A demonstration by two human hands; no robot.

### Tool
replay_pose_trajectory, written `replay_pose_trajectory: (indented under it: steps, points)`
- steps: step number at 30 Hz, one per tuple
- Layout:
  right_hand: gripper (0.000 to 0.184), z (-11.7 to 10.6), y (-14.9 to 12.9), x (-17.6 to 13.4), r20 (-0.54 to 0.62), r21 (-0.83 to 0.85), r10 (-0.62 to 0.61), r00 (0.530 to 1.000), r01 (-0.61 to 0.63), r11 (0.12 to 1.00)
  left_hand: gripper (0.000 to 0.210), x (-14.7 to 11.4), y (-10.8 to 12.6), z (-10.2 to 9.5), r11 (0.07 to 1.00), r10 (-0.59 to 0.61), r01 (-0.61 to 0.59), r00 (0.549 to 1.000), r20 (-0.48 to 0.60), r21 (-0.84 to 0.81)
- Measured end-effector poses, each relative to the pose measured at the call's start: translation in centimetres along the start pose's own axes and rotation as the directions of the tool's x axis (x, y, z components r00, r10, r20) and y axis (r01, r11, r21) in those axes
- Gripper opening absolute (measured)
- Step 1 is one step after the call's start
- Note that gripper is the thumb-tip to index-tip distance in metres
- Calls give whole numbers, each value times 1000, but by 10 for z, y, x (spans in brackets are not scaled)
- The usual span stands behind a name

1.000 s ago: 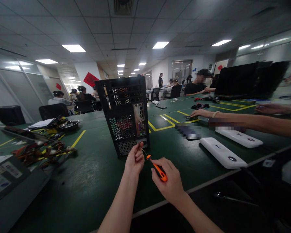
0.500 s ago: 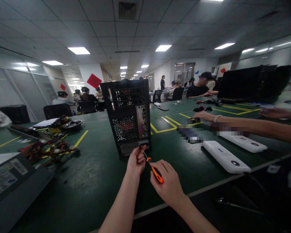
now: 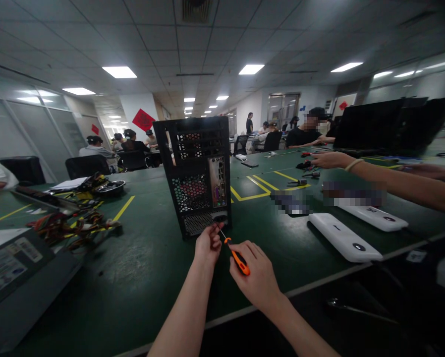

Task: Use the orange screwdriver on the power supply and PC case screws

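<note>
A black computer case (image 3: pixel 170 188) stands upright on the green table, its back panel with ports and mesh facing me. My right hand (image 3: pixel 254 270) is closed around the orange and black handle of a screwdriver (image 3: pixel 238 259), whose thin shaft points up and left toward the lower edge of the case. Near the shaft's tip, my left hand (image 3: pixel 208 243) has its fingers pinched together just below the power socket (image 3: pixel 219 218). Whatever sits between those fingertips is too small to make out.
On the left lie a grey metal box with labels (image 3: pixel 14 270) and bundled cables (image 3: pixel 74 223). Two white devices, one nearer (image 3: pixel 343 237), rest on the right. A co-worker's arm (image 3: pixel 386 181) reaches over the table from the right, near dark monitors (image 3: pixel 374 126).
The co-worker's hand on the right has moved farther back and right, uncovering small dark parts on the table. My hands and the screwdriver keep nearly the same position at the case.
</note>
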State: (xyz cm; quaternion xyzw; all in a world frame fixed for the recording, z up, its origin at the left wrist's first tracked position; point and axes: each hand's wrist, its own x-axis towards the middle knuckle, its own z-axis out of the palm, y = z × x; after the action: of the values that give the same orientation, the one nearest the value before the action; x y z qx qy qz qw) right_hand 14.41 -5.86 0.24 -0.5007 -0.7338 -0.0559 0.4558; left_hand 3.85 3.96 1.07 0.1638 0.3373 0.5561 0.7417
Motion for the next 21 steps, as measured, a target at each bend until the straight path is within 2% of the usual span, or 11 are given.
replay_pose_trajectory:
  steps: [9, 21]
  points:
    - [18, 2, 2, -1, -23, 23, 14, 1000, -14, 1000, 5, -1, -2, 0, 988, 127, -122, 991, -42, 98]
    - [20, 2, 2, -3, -3, 57, 20, 1000, -20, 998, 2, -2, 2, 1, 997, 73, -72, 997, -22, 12]
